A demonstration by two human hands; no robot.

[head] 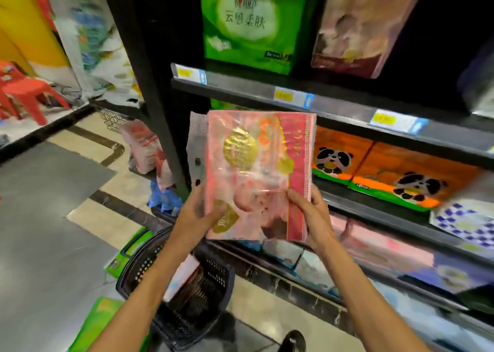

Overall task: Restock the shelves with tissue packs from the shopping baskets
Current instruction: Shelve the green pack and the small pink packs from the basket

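a: holding a pink tissue pack [256, 175] upright in front of the shelf [347, 105], roughly level with the gap under the price-tag rail. left hand [197, 212] clamped on the lower left edge, right hand [310, 212] clamped on the lower right edge, thumbs on the front face. both closed on the pack, nothing else in either.

b: looks light and squishy? glossy film wrapper, so probably slippery too.

a: guessing yes. soft stack inside, thin plastic outside, wrinkles visible where the thumbs press. not fragile, but likely to sag or slide if pinched by the film alone.

b: so better to grab across the bulk, not the loose flap on the left side.

a: right, palms on both short sides, squeezing the tissue itself. flap would probably just stretch or tear.

b: where to next?

a: probably the row beside the orange panda packs [374, 170], just right of it. black basket [187, 285] sitting on the floor below, more stock seemingly inside, hard to tell how much.
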